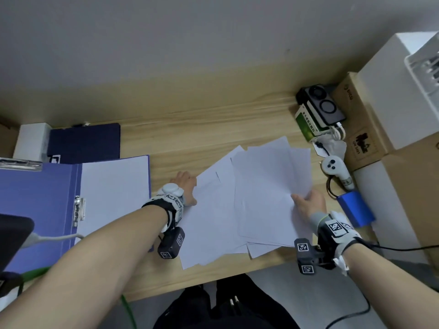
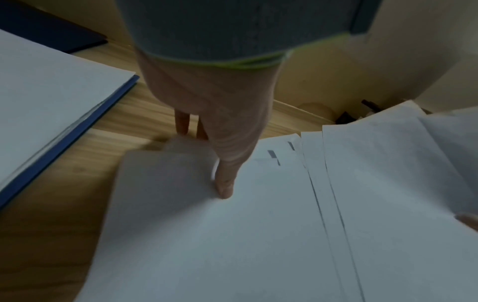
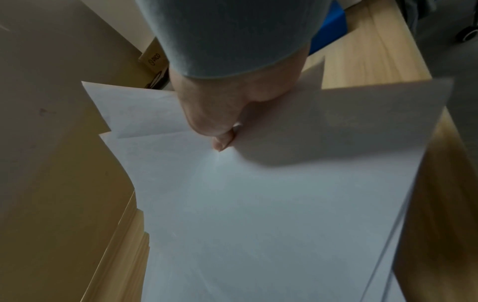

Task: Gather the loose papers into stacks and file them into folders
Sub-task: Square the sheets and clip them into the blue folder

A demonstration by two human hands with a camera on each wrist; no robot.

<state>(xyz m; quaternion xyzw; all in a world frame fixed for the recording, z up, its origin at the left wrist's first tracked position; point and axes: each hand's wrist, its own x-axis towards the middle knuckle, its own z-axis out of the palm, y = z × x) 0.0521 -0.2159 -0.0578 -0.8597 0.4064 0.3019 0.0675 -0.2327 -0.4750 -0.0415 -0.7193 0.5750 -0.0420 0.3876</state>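
Several loose white papers (image 1: 256, 198) lie fanned out on the wooden desk (image 1: 202, 129). My left hand (image 1: 190, 186) pinches their left edge. In the left wrist view its thumb (image 2: 225, 188) lies on top of the papers (image 2: 258, 235) and its fingers (image 2: 181, 124) reach under them. My right hand (image 1: 301, 200) grips the right edge. There its thumb (image 3: 222, 143) presses the top of the papers (image 3: 271, 204), and its fingers are hidden beneath. An open blue folder (image 1: 42, 200) holding a white sheet (image 1: 114, 193) lies at the left.
A dark navy folder (image 1: 83, 143) lies at the back left. Cardboard boxes (image 1: 370, 129) and white boxes (image 1: 384, 96) crowd the right side. A blue power bank (image 1: 356, 210), a white controller (image 1: 335, 169) and a green box (image 1: 306, 124) sit near the papers.
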